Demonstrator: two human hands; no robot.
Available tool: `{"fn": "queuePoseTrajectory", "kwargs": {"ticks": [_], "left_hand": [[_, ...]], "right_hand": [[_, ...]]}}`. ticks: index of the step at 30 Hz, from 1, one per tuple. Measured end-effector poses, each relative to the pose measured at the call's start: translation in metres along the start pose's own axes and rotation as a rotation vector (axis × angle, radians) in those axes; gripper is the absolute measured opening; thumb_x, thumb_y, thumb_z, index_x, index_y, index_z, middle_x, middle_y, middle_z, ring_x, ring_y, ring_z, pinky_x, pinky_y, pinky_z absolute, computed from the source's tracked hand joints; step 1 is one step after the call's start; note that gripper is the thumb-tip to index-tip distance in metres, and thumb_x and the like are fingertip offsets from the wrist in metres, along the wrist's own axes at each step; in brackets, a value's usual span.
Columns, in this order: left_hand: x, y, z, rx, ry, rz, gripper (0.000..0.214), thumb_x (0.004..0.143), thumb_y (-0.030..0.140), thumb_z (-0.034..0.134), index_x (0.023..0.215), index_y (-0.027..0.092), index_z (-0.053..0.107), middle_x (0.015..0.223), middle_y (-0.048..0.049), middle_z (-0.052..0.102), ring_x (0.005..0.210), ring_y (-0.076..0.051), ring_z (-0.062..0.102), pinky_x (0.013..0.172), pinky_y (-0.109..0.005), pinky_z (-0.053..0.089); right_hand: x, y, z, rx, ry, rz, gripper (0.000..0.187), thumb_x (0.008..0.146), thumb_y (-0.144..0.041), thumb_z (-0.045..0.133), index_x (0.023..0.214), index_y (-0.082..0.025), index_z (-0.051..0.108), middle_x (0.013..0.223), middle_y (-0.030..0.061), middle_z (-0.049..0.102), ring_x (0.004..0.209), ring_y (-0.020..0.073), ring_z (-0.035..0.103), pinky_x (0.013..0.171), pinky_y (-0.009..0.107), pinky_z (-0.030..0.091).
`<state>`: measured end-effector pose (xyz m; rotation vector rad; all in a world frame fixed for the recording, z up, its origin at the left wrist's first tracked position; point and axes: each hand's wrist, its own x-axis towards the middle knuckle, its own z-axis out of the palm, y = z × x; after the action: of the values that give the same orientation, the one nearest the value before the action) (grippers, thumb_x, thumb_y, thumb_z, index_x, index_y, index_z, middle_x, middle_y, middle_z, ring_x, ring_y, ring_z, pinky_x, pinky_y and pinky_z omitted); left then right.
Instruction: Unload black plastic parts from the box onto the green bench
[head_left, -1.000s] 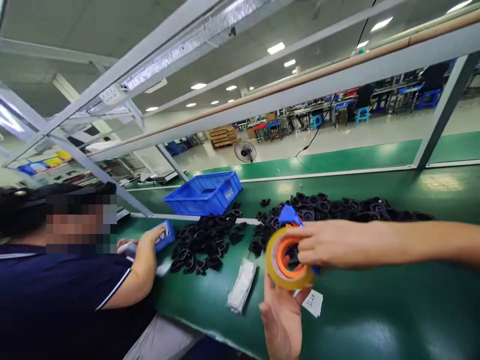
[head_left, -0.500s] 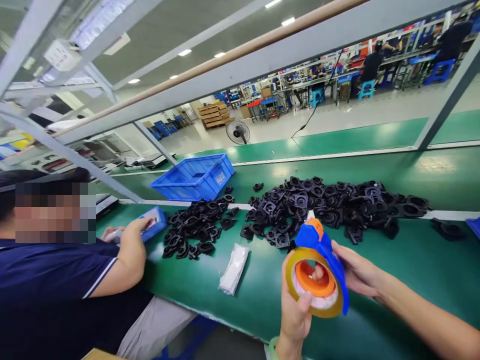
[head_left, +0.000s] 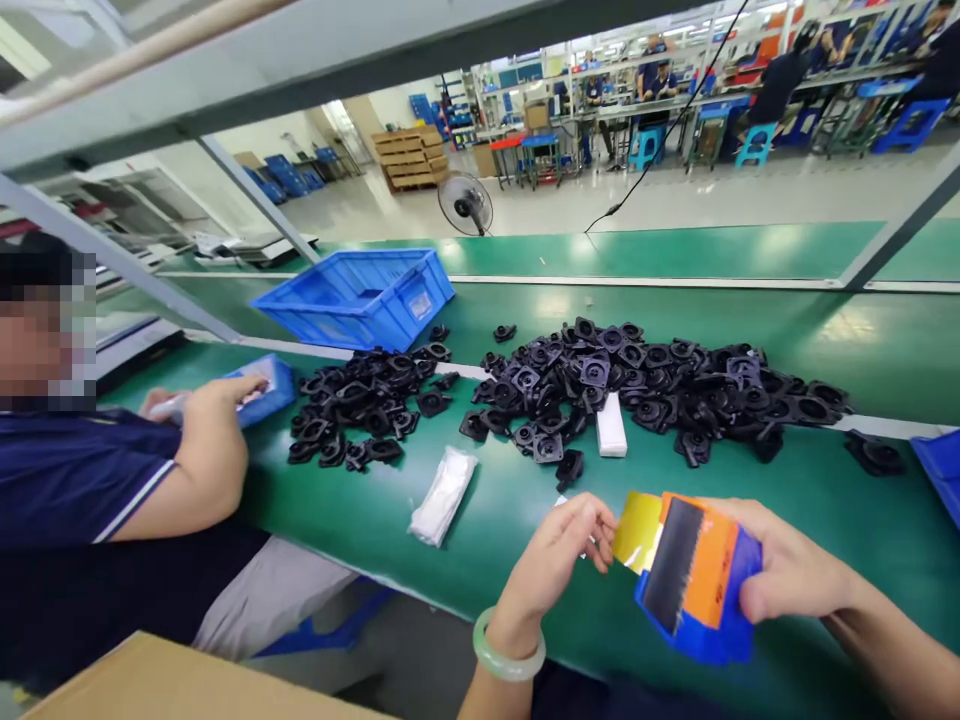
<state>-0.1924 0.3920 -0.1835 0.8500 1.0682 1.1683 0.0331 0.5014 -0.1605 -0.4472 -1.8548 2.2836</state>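
Note:
A tape dispenser [head_left: 705, 575] with an orange and blue body and a dark, toothed front is gripped in my right hand [head_left: 787, 560], thumb on its blue side. Its glossy yellow tape roll [head_left: 637, 530] shows on the left side. My left hand [head_left: 566, 550], with a pale green bangle [head_left: 510, 655] on the wrist, is beside the roll. Its fingers are loosely bent and a little apart, the tips at the roll's edge. Behind the hands stands a small white box [head_left: 611, 428], against a large pile of black plastic parts [head_left: 592, 370].
A co-worker [head_left: 90, 480] at the left reaches into a small blue box [head_left: 270, 390]. A smaller pile of black parts [head_left: 360, 400], a white plastic-wrapped packet [head_left: 442, 497] and a large blue bin [head_left: 405, 305] are on the green table. A cardboard box [head_left: 202, 690] is at bottom left.
The dispenser has turned so its toothed front faces me and moved right. My left hand has come off the roll's side to its edge. The white box now shows. My view has tilted down.

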Motion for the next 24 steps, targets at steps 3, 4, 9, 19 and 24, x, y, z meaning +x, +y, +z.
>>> {"fn": "queuePoseTrajectory", "kwargs": {"ticks": [3,4,9,19,24], "left_hand": [[0.001,0.000,0.003,-0.013,-0.031,-0.013,0.049,0.084,0.060,0.050,0.077,0.012,0.056,0.067,-0.0014,0.052,0.057,-0.009,0.050,0.052,-0.019,0.041],[0.001,0.001,0.003,-0.013,-0.036,-0.019,0.048,0.084,0.059,0.051,0.075,0.012,0.056,0.065,-0.0009,0.051,0.055,-0.008,0.049,0.050,-0.018,0.040],[-0.001,0.002,0.000,-0.056,-0.060,-0.073,0.035,0.080,0.045,0.064,0.071,0.013,0.053,0.054,0.0021,0.053,0.046,-0.006,0.050,0.045,-0.016,0.038],[-0.007,0.000,-0.001,-0.254,-0.028,-0.146,0.027,0.069,0.028,0.077,0.084,0.011,0.063,0.056,0.0026,0.056,0.046,-0.006,0.050,0.046,-0.016,0.043],[-0.009,-0.002,-0.002,-0.269,-0.051,-0.175,0.030,0.068,0.032,0.078,0.081,0.010,0.062,0.055,0.0015,0.056,0.046,-0.007,0.050,0.046,-0.017,0.043]], "right_hand": [[-0.002,-0.006,0.000,-0.209,-0.035,-0.039,0.059,0.063,-0.064,0.075,0.096,-0.017,0.065,0.082,0.0031,0.062,0.066,0.0139,0.054,0.059,0.021,0.044],[-0.002,-0.008,0.001,-0.273,-0.050,-0.058,0.057,0.063,-0.064,0.074,0.095,-0.018,0.065,0.079,0.0022,0.062,0.064,0.0134,0.054,0.059,0.021,0.043],[-0.002,-0.017,0.004,-0.524,-0.062,-0.135,0.049,0.064,-0.060,0.076,0.094,-0.022,0.067,0.076,0.0020,0.063,0.066,0.0161,0.058,0.063,0.022,0.044],[-0.014,-0.008,-0.004,-0.856,-0.066,-0.323,0.066,0.066,-0.050,0.080,0.124,-0.032,0.054,0.090,0.0050,0.069,0.083,0.0230,0.065,0.079,0.029,0.048],[-0.012,-0.018,0.002,-0.938,-0.066,-0.437,0.073,0.077,-0.055,0.069,0.138,-0.030,0.037,0.087,0.0042,0.069,0.080,0.0191,0.066,0.079,0.026,0.048]]}}
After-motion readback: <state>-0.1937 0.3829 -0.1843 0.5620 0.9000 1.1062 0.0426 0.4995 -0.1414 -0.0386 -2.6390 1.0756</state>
